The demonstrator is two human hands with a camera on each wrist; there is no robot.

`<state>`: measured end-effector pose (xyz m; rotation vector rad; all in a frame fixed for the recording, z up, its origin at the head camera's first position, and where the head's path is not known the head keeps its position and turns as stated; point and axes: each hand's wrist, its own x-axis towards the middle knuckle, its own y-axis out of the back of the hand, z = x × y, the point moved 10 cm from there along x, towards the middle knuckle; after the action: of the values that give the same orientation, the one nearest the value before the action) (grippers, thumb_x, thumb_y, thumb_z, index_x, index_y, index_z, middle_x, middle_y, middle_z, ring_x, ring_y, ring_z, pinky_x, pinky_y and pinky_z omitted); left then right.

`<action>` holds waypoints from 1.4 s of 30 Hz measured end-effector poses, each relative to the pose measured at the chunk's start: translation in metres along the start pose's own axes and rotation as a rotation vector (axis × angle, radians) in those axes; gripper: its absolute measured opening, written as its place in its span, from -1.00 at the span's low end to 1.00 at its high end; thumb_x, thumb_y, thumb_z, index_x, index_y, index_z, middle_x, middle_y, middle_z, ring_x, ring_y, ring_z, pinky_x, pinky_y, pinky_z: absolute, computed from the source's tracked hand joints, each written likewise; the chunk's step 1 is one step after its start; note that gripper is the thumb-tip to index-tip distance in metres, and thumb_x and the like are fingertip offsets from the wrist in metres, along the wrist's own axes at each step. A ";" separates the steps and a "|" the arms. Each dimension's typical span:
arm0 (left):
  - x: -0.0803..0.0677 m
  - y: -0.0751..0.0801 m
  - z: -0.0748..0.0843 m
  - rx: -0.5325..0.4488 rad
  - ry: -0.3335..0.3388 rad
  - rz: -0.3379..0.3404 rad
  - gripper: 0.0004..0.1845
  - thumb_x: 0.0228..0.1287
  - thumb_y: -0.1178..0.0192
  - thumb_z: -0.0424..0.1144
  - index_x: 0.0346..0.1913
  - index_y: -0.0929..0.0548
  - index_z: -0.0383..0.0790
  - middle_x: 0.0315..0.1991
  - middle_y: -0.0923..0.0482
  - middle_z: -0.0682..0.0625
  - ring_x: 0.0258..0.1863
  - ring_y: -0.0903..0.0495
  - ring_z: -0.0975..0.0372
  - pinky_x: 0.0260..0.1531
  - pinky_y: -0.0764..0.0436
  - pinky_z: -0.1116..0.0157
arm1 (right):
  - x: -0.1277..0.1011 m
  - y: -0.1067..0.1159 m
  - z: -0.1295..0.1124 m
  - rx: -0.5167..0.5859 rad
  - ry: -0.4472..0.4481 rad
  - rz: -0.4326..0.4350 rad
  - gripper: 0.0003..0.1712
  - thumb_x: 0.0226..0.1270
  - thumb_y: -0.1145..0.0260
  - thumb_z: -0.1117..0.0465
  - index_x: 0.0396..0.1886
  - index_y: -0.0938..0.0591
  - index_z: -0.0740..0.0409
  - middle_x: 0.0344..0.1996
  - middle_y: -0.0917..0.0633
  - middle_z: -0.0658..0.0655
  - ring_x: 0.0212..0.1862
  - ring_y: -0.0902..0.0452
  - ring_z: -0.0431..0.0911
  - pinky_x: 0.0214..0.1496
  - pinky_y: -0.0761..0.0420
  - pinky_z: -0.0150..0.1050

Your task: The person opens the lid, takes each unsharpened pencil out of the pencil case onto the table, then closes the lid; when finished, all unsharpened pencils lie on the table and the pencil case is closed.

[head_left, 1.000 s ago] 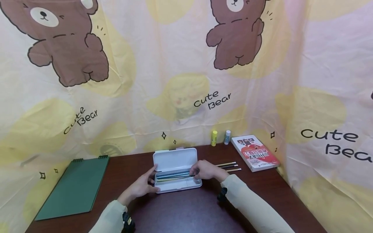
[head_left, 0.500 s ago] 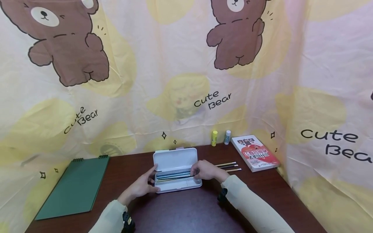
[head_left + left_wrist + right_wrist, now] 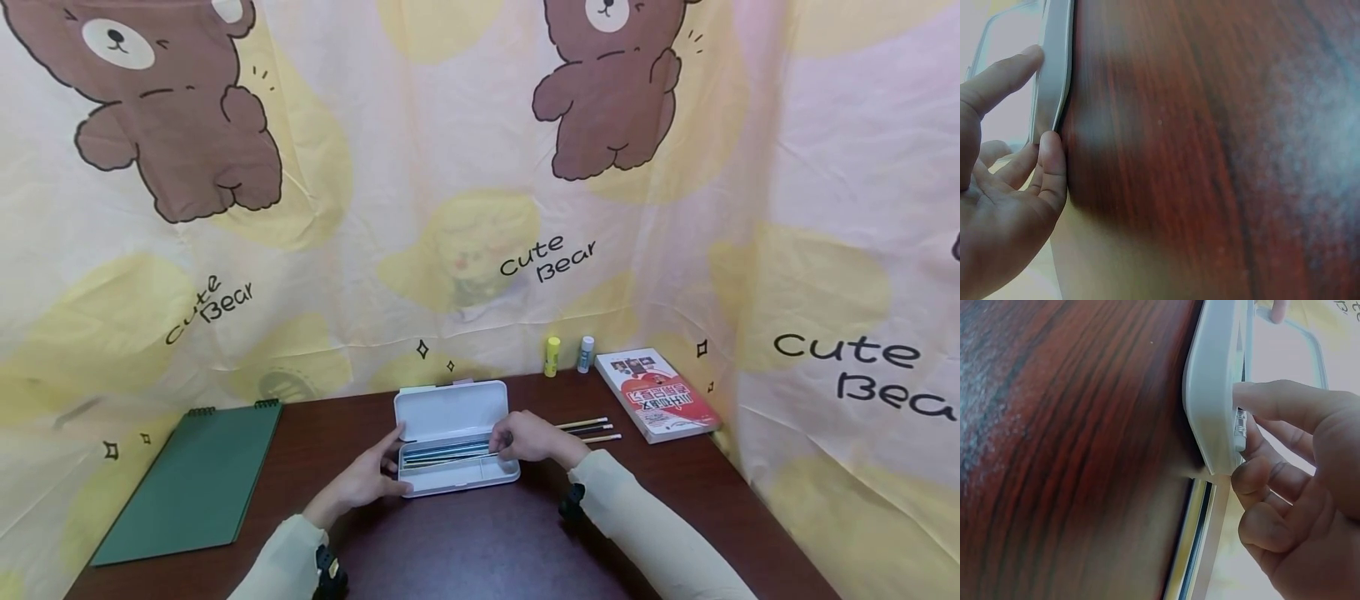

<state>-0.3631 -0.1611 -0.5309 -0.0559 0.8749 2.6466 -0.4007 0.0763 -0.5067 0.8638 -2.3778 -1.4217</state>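
Note:
A white pencil case (image 3: pixel 459 479) stands with its lid (image 3: pixel 452 411) raised on the table, several pencils (image 3: pixel 442 454) lying lengthwise in its rear compartment. My left hand (image 3: pixel 360 479) holds the case's left end, thumb on the front corner and fingers around the end. At the right end, my right hand (image 3: pixel 528 437) pinches a pencil (image 3: pixel 1240 430) between thumb and fingers, inside the case. In the right wrist view the pencil's white eraser and metal band show just above the case rim; most of its shaft is hidden by the hand.
Several loose pencils (image 3: pixel 600 429) lie right of the case, partly behind my right hand. A yellow glue stick (image 3: pixel 552 357), a white-capped one (image 3: pixel 585 354) and a book (image 3: pixel 658 396) stand or lie at the back right. A green spiral pad (image 3: pixel 191 483) lies left.
The pencils in the case have shifted slightly under my right fingers. Both hands stay in nearly the same places, and the left keeps its hold on the case.

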 end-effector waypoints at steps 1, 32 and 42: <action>0.000 0.000 0.000 0.002 0.001 0.001 0.16 0.00 -0.55 -0.21 0.61 -0.03 0.06 0.37 -0.42 -0.15 0.00 -0.46 0.13 -0.07 -0.49 0.23 | 0.000 0.000 0.000 0.002 -0.001 0.003 -0.89 0.22 -0.45 0.28 -0.32 -0.79 -0.05 -0.46 -0.70 -0.18 -0.37 -0.51 -0.25 -0.23 -0.56 -0.32; 0.000 -0.001 -0.001 0.017 0.004 0.003 0.15 0.01 -0.55 -0.20 0.60 -0.05 0.08 0.34 -0.43 -0.11 0.00 -0.46 0.14 -0.11 -0.50 0.26 | -0.047 0.056 0.054 0.130 -0.070 0.118 -0.88 0.32 -0.40 0.21 -0.22 -0.78 -0.12 -0.30 -0.75 -0.16 -0.21 -0.54 -0.14 -0.06 -0.56 -0.18; 0.002 -0.002 -0.004 0.020 -0.001 -0.001 0.16 -0.01 -0.56 -0.19 0.60 -0.03 0.09 0.34 -0.44 -0.12 0.00 -0.46 0.13 -0.11 -0.50 0.24 | -0.082 0.075 0.101 0.132 -0.157 0.150 -0.88 0.35 -0.37 0.19 -0.17 -0.77 -0.06 -0.26 -0.76 -0.14 -0.19 -0.53 -0.13 -0.07 -0.51 -0.17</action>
<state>-0.3648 -0.1616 -0.5354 -0.0497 0.9004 2.6369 -0.4116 0.2245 -0.4851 0.6081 -2.6155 -1.3324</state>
